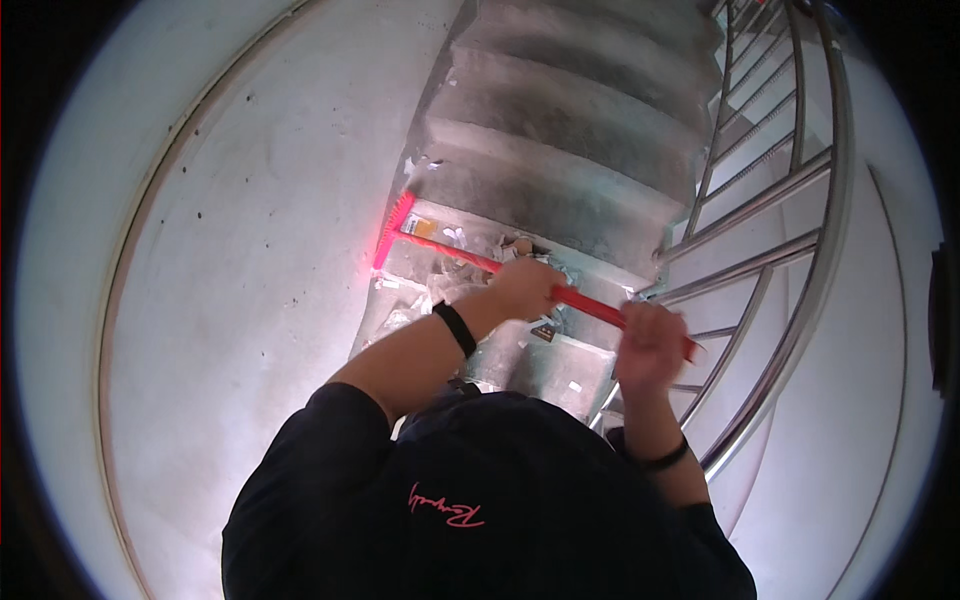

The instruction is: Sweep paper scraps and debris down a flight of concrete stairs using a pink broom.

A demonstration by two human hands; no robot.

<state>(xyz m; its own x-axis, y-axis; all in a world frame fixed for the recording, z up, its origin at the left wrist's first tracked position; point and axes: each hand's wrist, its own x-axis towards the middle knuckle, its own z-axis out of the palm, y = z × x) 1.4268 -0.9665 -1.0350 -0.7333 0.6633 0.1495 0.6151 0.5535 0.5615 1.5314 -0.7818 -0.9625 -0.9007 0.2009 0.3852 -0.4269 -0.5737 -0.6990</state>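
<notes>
My left hand (527,288) is closed around the middle of the red handle of a push broom. Nearer the handle's upper end, my right hand (652,341) grips it too, slightly blurred. The broom's pink-red bristled head (393,231) stands against the wall at the left end of a concrete step. Litter (455,283) of paper scraps and crumpled clear plastic lies along that step, partly hidden by my left forearm. A yellow and white packet (421,226) lies beside the broom head. A small dark piece of card (543,331) lies below my left hand.
Dusty concrete stairs (555,120) extend towards the top of the view. A scuffed white wall (247,225) borders them on the left. On the right runs a shiny metal railing (838,187) with bars, close to my right hand. White scraps (411,165) lie on another step by the wall.
</notes>
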